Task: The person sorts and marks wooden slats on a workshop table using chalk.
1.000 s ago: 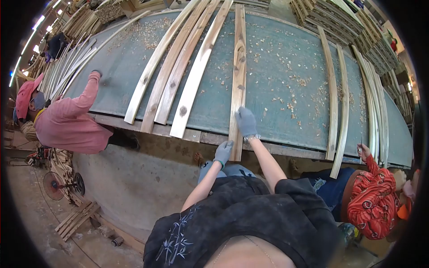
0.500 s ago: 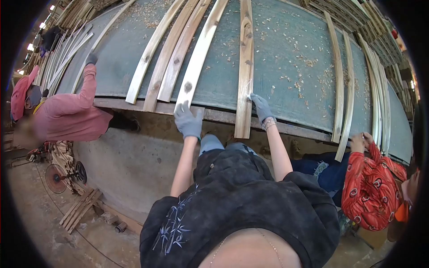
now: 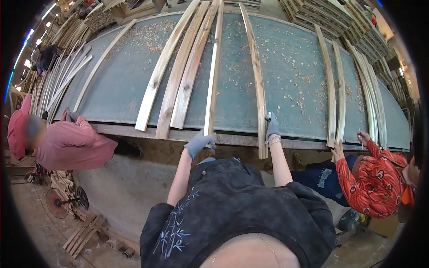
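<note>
My left hand (image 3: 199, 143), in a grey glove, is closed around the near end of a wooden strip (image 3: 215, 76), which shows a narrow face. My right hand (image 3: 273, 127), gloved too, has its fingers pinched beside another wooden strip (image 3: 258, 85). A small white thing shows at those fingertips; I cannot tell what it is. This second strip juts past the table's front edge toward me. Left of my left hand lie several more strips, among them a knotted plank (image 3: 187, 91), all side by side on the green tabletop (image 3: 290, 107).
Wood shavings (image 3: 306, 78) are scattered over the tabletop. A person in pink (image 3: 76, 143) stands at the left; one in a red patterned top (image 3: 373, 181) works at the right beside more strips (image 3: 330, 89). Stacked wood (image 3: 315, 15) stands behind. A fan (image 3: 58, 203) is on the lower left.
My left hand has closed on its strip, which has turned from its broad face to a narrow one. The right strip's far end has swung left in view. Both co-workers' arms have moved.
</note>
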Demonstrator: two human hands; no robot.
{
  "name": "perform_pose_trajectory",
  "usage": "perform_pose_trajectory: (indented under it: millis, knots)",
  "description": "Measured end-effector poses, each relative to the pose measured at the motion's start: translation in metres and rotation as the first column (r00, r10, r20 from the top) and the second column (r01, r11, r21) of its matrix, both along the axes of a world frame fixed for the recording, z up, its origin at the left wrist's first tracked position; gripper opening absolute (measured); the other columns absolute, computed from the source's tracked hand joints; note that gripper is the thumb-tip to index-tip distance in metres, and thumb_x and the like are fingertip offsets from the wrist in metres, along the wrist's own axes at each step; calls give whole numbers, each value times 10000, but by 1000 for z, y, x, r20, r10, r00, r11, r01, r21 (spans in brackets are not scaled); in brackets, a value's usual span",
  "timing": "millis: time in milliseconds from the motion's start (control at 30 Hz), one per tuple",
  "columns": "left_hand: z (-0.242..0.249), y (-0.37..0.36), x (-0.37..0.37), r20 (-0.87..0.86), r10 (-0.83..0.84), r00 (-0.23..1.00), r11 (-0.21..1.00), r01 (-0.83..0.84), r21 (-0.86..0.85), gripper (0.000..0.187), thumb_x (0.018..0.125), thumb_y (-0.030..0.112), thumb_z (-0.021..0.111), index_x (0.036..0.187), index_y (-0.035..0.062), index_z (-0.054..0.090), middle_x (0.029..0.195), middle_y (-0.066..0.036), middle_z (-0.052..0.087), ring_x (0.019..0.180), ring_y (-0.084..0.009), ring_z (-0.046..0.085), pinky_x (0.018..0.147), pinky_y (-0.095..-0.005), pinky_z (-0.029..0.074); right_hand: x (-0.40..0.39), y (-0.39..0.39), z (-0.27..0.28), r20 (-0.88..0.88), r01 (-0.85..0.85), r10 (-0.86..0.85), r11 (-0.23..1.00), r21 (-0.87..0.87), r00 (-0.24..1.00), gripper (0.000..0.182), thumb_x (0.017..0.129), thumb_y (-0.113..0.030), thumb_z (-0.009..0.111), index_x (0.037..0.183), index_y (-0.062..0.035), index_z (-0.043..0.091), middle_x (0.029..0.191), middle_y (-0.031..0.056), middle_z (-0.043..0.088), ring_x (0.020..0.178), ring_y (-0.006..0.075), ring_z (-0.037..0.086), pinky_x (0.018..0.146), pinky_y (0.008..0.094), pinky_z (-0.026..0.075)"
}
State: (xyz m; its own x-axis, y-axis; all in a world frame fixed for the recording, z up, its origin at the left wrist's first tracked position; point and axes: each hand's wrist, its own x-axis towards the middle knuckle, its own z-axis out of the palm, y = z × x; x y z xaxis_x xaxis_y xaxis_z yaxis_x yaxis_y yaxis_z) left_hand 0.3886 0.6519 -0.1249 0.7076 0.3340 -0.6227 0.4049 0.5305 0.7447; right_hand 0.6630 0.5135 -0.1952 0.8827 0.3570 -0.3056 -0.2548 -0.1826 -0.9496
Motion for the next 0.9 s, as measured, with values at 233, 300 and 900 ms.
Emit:
perform_pose_trajectory:
  millis: [233, 300, 900]
  knots:
    - [-2, -16, -33, 385, 251, 888, 794, 39, -607, 463, 851, 194, 464, 1242, -25, 346, 1083, -225, 520, 912, -292, 568, 792, -420, 482, 5, 3, -19, 225, -70, 112, 980, -186, 968, 339, 876, -311, 423, 889, -14, 585, 840, 68, 585, 763, 147, 527, 708, 288, 412]
    - [-7, -14, -36, 322, 313, 893, 766, -37, -641, 465, 898, 290, 412, 1237, -24, 353, 1084, -236, 512, 896, -296, 573, 780, -411, 493, 8, 14, -21, 325, -80, 185, 947, -311, 928, 366, 872, -329, 429, 903, -8, 603, 838, 80, 597, 764, 150, 532, 700, 289, 414]
    - [-36, 17, -36, 288, 262, 921, 882, -107, -459, 587, 882, 459, 396, 1202, -33, 378, 1012, -189, 555, 867, -282, 590, 716, -385, 524, -90, 39, -2, 800, -15, 344, 922, -387, 492, 251, 851, -235, 492, 697, -42, 537, 717, 101, 534, 708, 284, 502, 633, 379, 397]
